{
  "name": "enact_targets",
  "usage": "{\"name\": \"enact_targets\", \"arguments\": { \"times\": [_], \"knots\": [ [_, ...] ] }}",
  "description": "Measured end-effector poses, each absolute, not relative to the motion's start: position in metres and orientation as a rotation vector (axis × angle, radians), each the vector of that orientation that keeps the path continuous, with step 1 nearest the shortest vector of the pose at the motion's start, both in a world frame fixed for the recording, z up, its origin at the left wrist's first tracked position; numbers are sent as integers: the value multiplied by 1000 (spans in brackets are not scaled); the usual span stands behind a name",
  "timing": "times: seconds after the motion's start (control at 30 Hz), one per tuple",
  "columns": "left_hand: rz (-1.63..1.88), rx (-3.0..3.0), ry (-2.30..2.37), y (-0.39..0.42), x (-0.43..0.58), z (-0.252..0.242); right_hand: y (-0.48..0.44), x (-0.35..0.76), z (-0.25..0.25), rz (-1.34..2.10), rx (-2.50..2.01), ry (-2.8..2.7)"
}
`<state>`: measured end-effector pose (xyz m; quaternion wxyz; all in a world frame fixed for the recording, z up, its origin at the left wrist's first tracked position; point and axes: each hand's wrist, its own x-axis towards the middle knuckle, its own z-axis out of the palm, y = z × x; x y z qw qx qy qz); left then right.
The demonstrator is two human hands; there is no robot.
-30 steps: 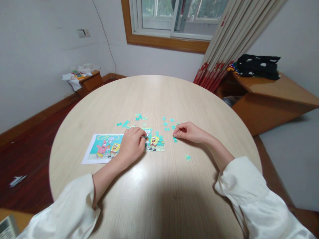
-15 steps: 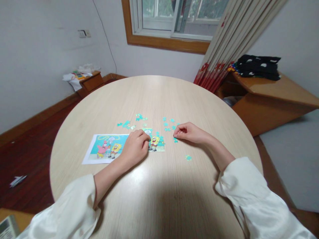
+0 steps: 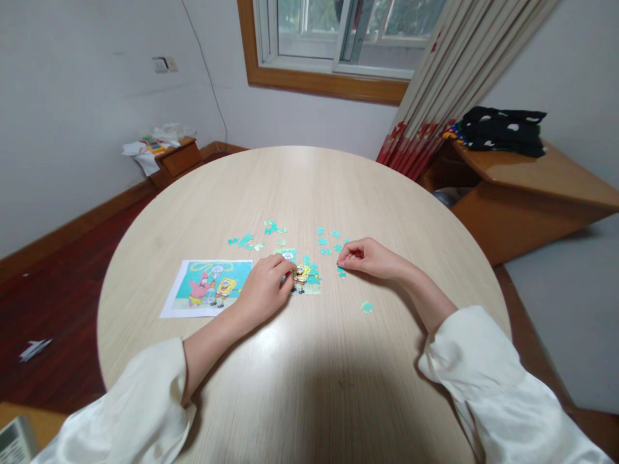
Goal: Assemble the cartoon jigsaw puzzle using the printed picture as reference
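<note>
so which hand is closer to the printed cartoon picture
Left. The left hand is at the right edge of the printed cartoon picture; the right hand lies beyond the partly built puzzle.

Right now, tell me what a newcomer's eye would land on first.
The partly assembled cartoon jigsaw puzzle stands out at the middle of the round wooden table, the left hand touching it. Left of it lies a printed reference picture of the same cartoon; teal loose pieces scatter beyond, and the right hand rests curled to the puzzle's right.
</note>
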<state>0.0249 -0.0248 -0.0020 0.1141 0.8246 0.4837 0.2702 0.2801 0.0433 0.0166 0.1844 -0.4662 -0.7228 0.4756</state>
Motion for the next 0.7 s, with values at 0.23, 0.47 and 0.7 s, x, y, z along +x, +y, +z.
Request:
{"name": "enact_targets", "arguments": {
  "times": [0.23, 0.47, 0.7],
  "knots": [
    [879, 2387, 1369, -25, 24, -3, 43, 280, 17, 1337, -1314, -2042],
    [919, 2375, 1418, -23, 22, -3, 42, 279, 19, 1325, -1319, -2052],
    [950, 2340, 1513, -22, 22, 0, 43, 280, 16, 1330, -1319, -2054]
  ]
}}
